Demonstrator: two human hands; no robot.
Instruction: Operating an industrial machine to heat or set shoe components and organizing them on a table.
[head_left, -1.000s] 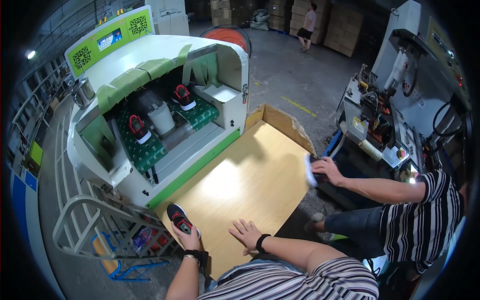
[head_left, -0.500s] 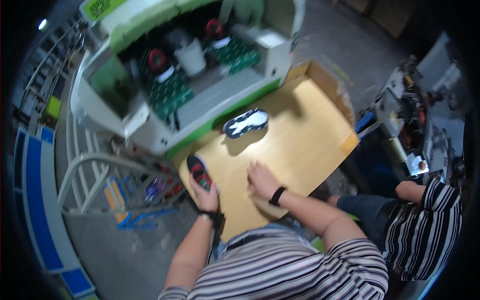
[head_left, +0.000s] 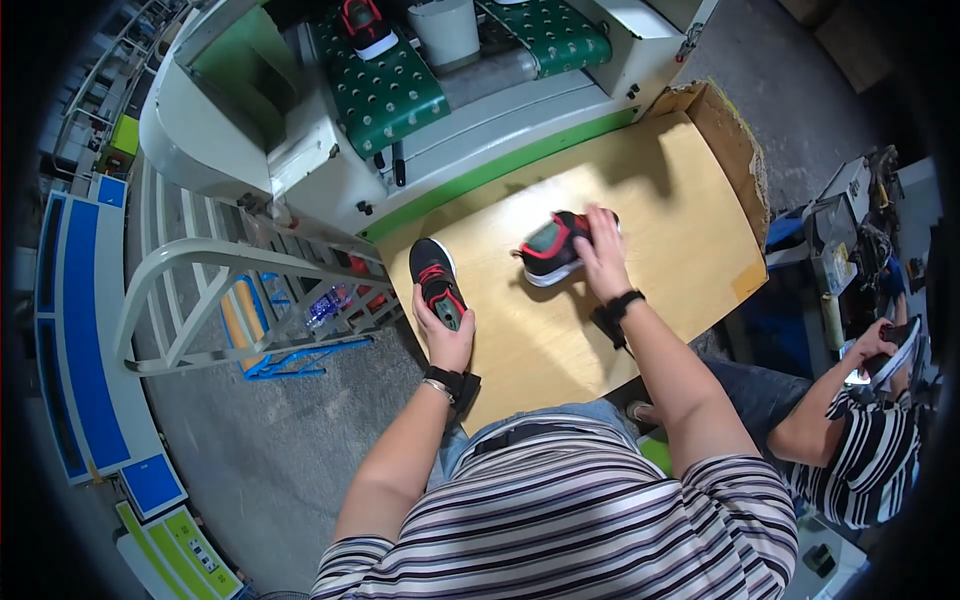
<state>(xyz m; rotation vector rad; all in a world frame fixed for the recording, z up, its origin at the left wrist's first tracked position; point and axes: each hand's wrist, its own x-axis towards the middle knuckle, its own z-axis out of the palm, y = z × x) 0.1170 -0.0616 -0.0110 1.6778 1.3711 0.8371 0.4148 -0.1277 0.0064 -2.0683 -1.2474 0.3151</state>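
Observation:
Over the left part of a pale wooden tabletop, my left hand grips a black sneaker with red laces by its heel end, the toe pointing away from me. A second black and red sneaker is right of it, sole down and tilted, its red-trimmed opening facing up. My right hand is closed over the toe end of that second sneaker, slightly blurred. Part of the toe is hidden beneath the fingers.
Beyond the tabletop stands a white and green machine with green dotted belts, carrying another sneaker. A cardboard sheet edges the right side. White metal rails stand left. At right, a co-worker in stripes holds a dark shoe.
The second sneaker, earlier lying sole up, is now turned sole down. My right hand has reached forward and right onto it. My left hand keeps its sneaker; the view has shifted.

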